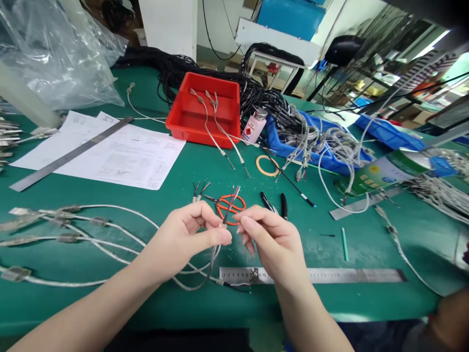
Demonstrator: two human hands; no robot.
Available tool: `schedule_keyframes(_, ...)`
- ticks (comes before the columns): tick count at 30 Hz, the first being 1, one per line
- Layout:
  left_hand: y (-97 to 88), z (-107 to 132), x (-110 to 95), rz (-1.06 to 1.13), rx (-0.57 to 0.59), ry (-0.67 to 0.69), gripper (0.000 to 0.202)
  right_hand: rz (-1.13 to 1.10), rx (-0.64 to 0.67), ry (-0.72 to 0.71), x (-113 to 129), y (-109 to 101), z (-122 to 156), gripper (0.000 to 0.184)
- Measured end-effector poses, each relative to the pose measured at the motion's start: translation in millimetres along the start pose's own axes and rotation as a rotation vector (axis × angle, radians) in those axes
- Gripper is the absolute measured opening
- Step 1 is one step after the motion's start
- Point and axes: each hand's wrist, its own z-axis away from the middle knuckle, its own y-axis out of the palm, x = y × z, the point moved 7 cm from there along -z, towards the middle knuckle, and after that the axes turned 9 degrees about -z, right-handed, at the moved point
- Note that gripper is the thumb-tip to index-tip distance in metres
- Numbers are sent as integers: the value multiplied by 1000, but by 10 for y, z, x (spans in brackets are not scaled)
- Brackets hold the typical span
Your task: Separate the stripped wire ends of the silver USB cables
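Note:
My left hand [198, 232] is closed in a pinch around the end of a grey cable [211, 266], with its thin bared wires [232, 200] pointing up and away. Just to the right, my right hand [273, 234] has thumb and forefinger drawn together near those wires. Whatever its fingertips hold, if anything, is too small to make out. Behind both hands lie orange-handled scissors [240, 201], partly covered by them. Other cable ends with split wires [198, 193] rest beside the scissors. A steel ruler [330, 275] lies beneath my right wrist.
Black-handled pliers [284, 205] lie beyond my right hand. Farther back are a red tray [178, 133] with cables, a pink bottle [254, 128], a tape ring [266, 166] and a blue bin [273, 139] of cables. Papers [146, 161] lie left; part of another person [450, 318] shows right.

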Motion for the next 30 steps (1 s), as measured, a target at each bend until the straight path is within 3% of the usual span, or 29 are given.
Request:
schedule_keyframes(11, 89, 31, 127, -283, 41, -23, 24, 76, -29, 53, -44, 87, -3, 20)
schedule_keyframes(17, 182, 1, 175, -92, 149, -52, 14, 108, -19, -26, 12, 122, -6, 16)
schedule_keyframes(22, 143, -11, 197, -49, 65, -10, 22, 65, -54, -97, 25, 149, 18, 15)
schedule_keyframes(30, 174, -13, 241, 11, 39, -21, 25, 6, -96, -114, -26, 122, 27, 12)
